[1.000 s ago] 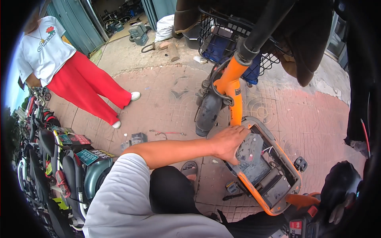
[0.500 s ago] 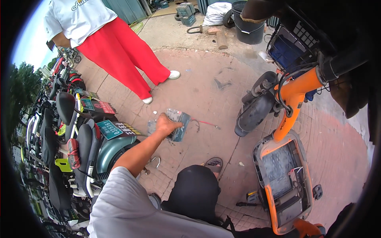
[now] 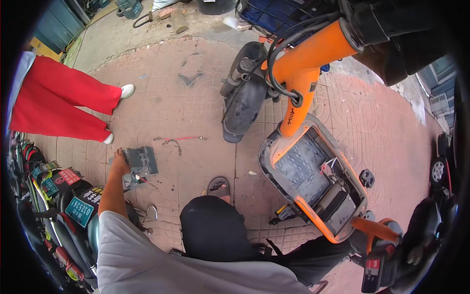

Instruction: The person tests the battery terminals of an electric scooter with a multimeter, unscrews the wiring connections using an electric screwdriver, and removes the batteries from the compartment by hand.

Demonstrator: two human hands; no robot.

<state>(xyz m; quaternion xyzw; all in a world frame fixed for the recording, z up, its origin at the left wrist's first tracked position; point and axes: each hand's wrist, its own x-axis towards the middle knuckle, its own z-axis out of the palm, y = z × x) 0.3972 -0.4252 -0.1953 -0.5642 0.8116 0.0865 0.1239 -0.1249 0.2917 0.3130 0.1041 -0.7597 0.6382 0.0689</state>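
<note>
My left hand reaches out to the left, its fingers closed on the near-left end of a grey-teal block battery on the paving. A second grey block lies partly under my wrist, with a thin red wire beside it. Just beyond the battery, a red and dark cable with end lugs lies on the ground. To the right stands an orange electric bike frame, its floor compartment uncovered, with loose wires inside. My right hand does not show.
A person in red trousers stands at far left. Parked scooters crowd the lower left. A yellow-black tool lies beside the frame; a red-black battery pack is at lower right. More teal batteries sit at the back.
My view has swung right, so the bike frame sits more centrally. My left hand has shifted from the top of the battery to its left end, and the cable shows more fully.
</note>
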